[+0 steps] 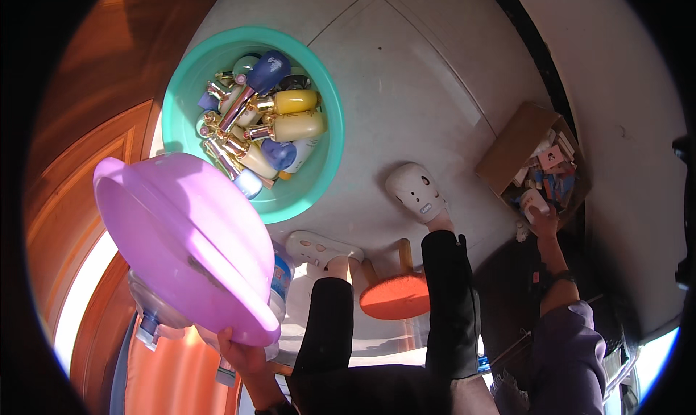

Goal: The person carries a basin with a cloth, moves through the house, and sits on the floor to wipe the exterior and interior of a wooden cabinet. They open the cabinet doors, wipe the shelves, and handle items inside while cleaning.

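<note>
My left hand point(243, 354) grips the lower rim of a purple plastic basin point(228, 235), which is tilted on its side. Behind the basin, a green plastic tub point(329, 167) stands on the floor and holds many cosmetic bottles. Among these are a dark blue bottle point(269, 71), a yellow bottle point(295, 101) and a cream-coloured bottle point(299, 127). Far to the right, my right hand point(544, 222) holds a small white container point(533, 203) at the near edge of an open cardboard box point(511, 148). Small boxes and packets fill that box, a pink box point(550, 157) among them.
A stool with a red seat point(394, 298) stands between my legs, near my white clogs point(411, 189). Clear plastic water bottles point(157, 303) lie behind and under the basin. A wooden door point(92, 165) borders the left. A white wall point(620, 143) rises beyond the cardboard box.
</note>
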Action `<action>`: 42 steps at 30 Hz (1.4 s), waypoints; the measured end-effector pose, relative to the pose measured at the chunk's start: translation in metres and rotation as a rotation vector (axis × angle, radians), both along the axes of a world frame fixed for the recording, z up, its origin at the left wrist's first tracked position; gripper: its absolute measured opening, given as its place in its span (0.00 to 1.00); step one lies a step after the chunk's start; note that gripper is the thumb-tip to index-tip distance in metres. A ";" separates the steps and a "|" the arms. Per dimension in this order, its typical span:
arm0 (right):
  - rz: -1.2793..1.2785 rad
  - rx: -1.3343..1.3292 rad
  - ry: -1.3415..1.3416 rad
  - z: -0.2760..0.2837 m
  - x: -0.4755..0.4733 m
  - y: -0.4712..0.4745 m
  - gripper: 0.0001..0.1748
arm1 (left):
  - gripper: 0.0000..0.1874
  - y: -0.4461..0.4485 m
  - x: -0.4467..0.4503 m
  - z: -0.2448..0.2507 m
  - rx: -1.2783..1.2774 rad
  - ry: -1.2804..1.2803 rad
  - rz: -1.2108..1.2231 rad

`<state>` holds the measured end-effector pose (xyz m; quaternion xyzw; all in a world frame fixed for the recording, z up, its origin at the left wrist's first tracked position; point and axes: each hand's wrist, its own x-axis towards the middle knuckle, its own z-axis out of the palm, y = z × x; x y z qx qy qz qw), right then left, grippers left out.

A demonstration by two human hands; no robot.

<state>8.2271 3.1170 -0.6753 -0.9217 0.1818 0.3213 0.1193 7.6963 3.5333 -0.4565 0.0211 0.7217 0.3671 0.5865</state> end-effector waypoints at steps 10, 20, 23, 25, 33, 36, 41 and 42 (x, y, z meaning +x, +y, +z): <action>-0.185 0.730 0.284 0.090 -0.043 0.170 0.37 | 0.24 -0.004 -0.015 0.004 -0.018 -0.228 -0.013; 1.251 0.877 0.157 0.064 -0.236 0.398 0.39 | 0.26 -0.018 -0.025 0.014 -0.047 0.074 -0.053; 1.166 0.836 0.070 0.055 -0.271 0.413 0.41 | 0.27 -0.018 -0.026 0.012 -0.106 0.164 0.018; 1.113 0.920 0.147 0.052 -0.267 0.412 0.41 | 0.27 -0.018 -0.028 0.012 -0.112 0.164 -0.001; 1.429 -0.257 -0.114 0.010 -0.045 0.287 0.34 | 0.28 -0.019 -0.023 0.007 -0.057 0.063 -0.015; 1.576 -0.705 0.003 -0.012 0.021 0.211 0.37 | 0.26 -0.017 -0.011 0.001 0.030 -0.134 -0.033; 1.434 -0.654 0.146 -0.027 0.061 0.130 0.40 | 0.23 -0.010 0.022 -0.014 -0.030 -0.218 0.014; 1.422 -0.567 0.139 -0.024 0.067 0.123 0.40 | 0.22 -0.009 0.025 -0.017 -0.045 -0.233 0.028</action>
